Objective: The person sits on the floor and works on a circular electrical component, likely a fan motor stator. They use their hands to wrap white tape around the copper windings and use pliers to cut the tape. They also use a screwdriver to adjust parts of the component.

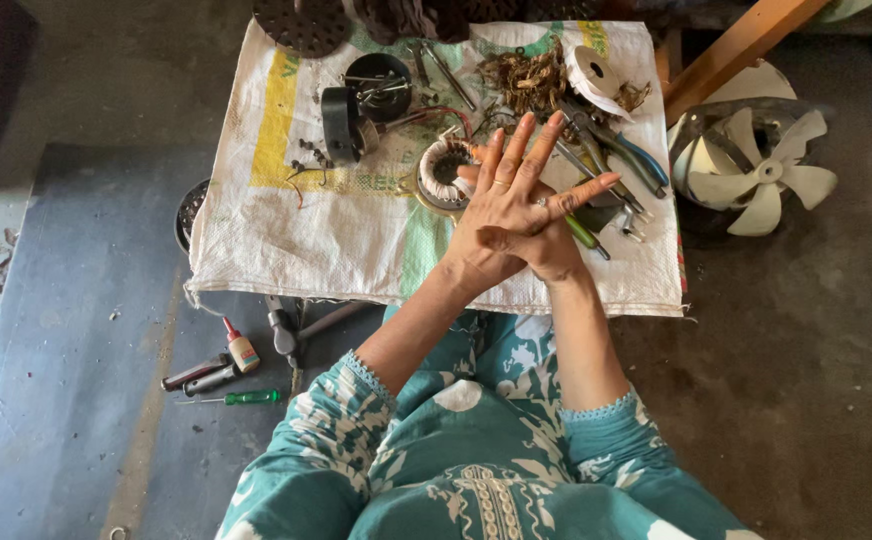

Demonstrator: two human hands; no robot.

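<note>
On the floor at the near left lie a green-handled screwdriver (252,397), a small glue bottle with a red nozzle (240,348) and a hammer (284,331). Beyond them a white woven sack (286,225) is spread flat and carries the parts. On its far left sit a black motor housing (344,125) and a round black cap (378,85) with screws lying in it. Near the middle of the sack rests a wound motor coil (443,173), a ring bound in white cord.

Just to the right of the coil the two hands meet above the sack. The left hand (509,200) is open, fingers spread and pointing far, and it holds nothing. The right hand (554,250) lies under it, pressed against its palm; whether it holds anything cannot be told. To their right lie pliers with blue handles (628,152) and a green-handled tool (585,234). On the floor at the far right stands a cream fan blade (762,170).
</note>
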